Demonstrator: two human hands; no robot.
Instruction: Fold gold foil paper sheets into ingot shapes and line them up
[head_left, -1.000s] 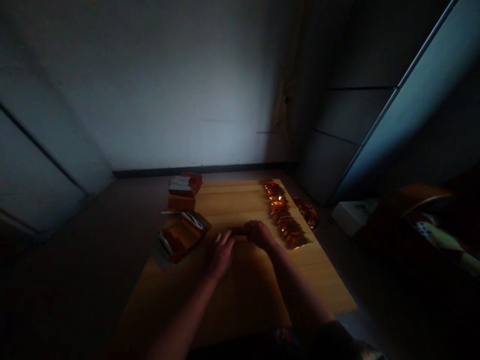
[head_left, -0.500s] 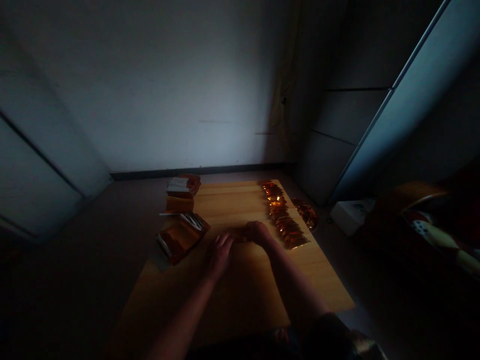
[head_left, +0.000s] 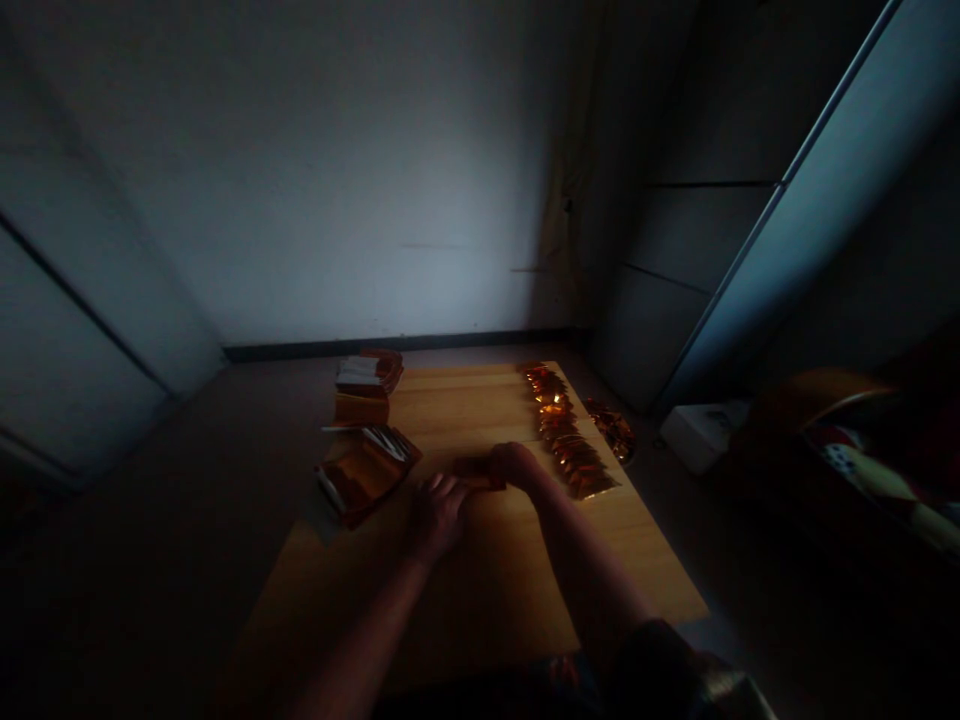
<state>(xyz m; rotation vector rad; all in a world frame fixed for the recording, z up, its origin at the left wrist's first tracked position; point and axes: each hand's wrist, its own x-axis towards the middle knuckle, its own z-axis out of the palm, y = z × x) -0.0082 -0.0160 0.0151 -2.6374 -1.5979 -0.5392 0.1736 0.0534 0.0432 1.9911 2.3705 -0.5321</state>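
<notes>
One copper-coloured strip [head_left: 475, 468] bridges our left hand [head_left: 439, 512] and our right hand [head_left: 516, 466] over the bench [head_left: 607, 560]; the right grip is closed on its end, the left we cannot tell; uneven pressure could skew the strip, and a careless rightward swing could scatter the row of folded pieces [head_left: 568, 438].

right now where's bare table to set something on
Bare tabletop: between brown stacks and foil row, beyond left hand and right hand; right of the right forearm. Crowded: at stacks and row, and around the brown piece between hands.
</notes>
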